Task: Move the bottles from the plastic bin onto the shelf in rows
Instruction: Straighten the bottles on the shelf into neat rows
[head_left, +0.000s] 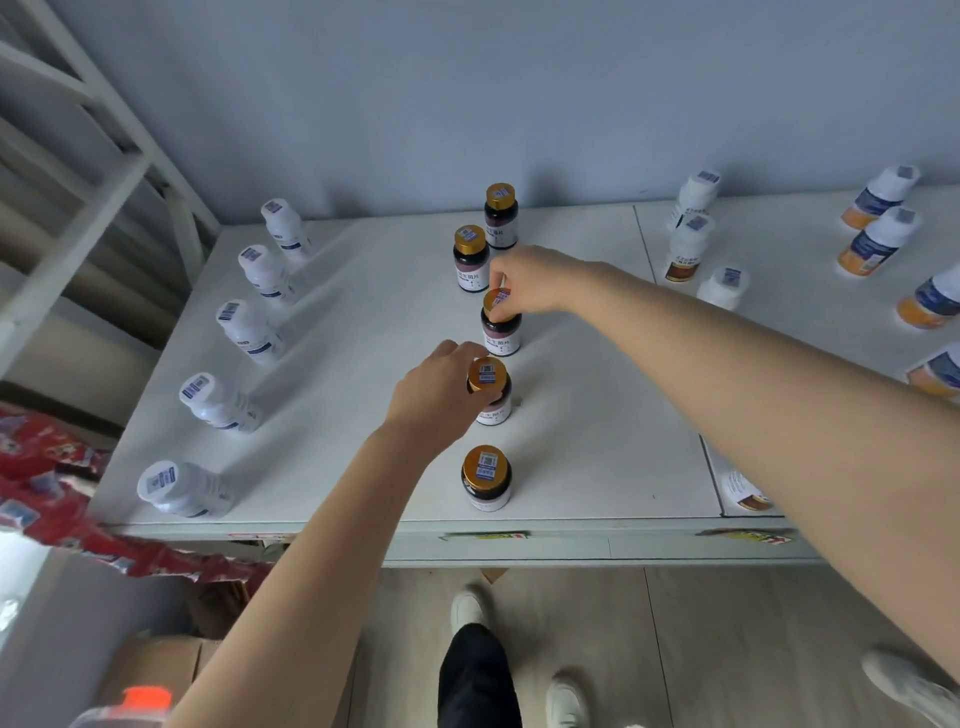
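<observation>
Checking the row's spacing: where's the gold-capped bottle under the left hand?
Head view, shelf centre: gold-capped bottle stands fourth from the wall in its row, nearest bottle in front.

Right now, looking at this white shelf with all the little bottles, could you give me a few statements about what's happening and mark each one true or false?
1. Five dark glass bottles with gold caps stand in the middle row. True.
2. The left hand rests flat on the white shelf top. False: it grips the fourth gold-capped bottle from the wall.
3. The right hand pinches the cap of the third gold-capped bottle from the wall. True.
4. The white plastic bottles in the left row have red caps. False: their caps are white with blue stickers.
5. All five white bottles in that row lie on their sides. False: they stand upright.
</observation>
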